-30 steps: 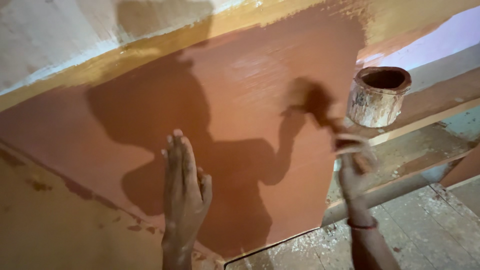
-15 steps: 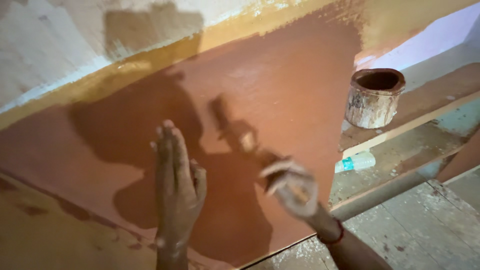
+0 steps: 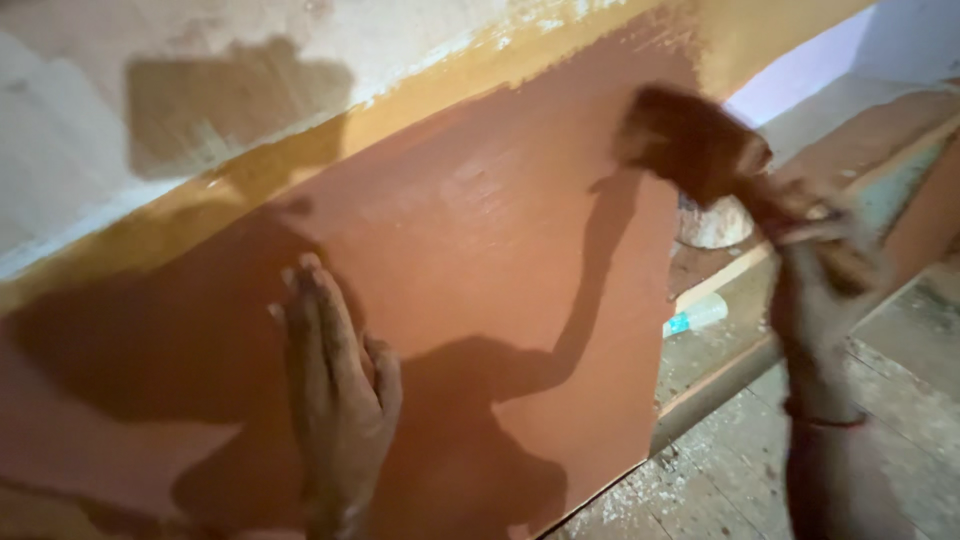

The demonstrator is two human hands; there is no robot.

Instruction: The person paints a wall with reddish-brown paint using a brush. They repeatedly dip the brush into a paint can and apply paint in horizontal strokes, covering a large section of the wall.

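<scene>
While the left hand (image 3: 335,400) lies flat and open on the wall (image 3: 480,260), mostly painted red-brown, the right hand (image 3: 815,265) grips a blurred brush (image 3: 690,140); the yellow band (image 3: 260,175) at upper left remains unpainted.

Left hand (image 3: 335,400) flat on painted wall (image 3: 480,240) (right hand (image 3: 815,290) grips blurred brush (image 3: 690,140)).

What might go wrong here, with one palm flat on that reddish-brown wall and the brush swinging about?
The left hand lies flat on the painted wall; if that coat is wet, it may smudge and leave a palm print.

The brush in the right hand is blurred with motion, so paint might flick onto the pale strip above or the floor.

The paint tin sits on a ledge close behind the right hand; a swing could knock it.
</scene>
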